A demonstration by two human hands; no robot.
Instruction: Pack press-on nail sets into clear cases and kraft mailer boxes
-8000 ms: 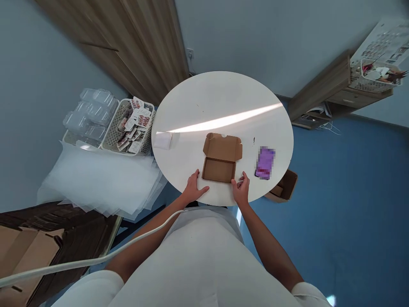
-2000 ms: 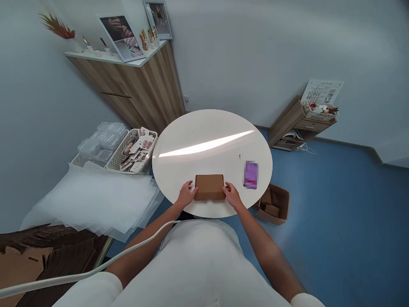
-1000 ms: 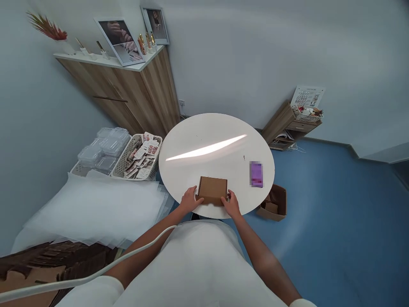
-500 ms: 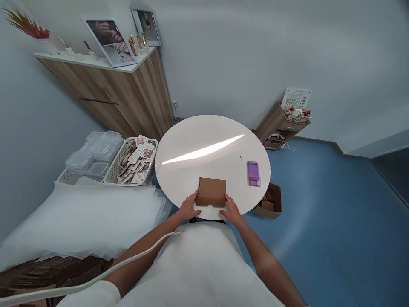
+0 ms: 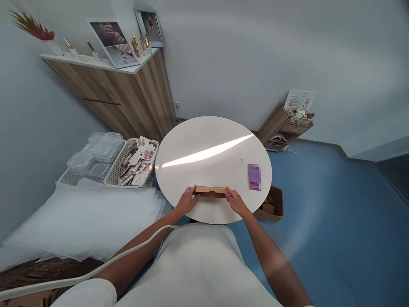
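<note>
A small brown cardboard box (image 5: 211, 192) is tilted up over the near part of the round white table (image 5: 191, 140), a narrow side with a notch facing me. My left hand (image 5: 188, 200) grips its left end, and my right hand (image 5: 234, 200) grips its right end. Fingers and thumbs are closed on both ends. A purple item (image 5: 254, 177), blurred by pixels, lies on the table to the right of the box.
Left of the table stand a basket of printed cards (image 5: 136, 164), clear plastic boxes (image 5: 96, 153) and white sheets (image 5: 86, 213). An open carton (image 5: 271, 204) is on the floor at right. Cabinet (image 5: 128, 98) and small shelf (image 5: 277, 125) stand behind.
Both hands have tipped the box up from lying with its broad face upward, so its narrow side now shows. The hands have moved slightly away from my body.
</note>
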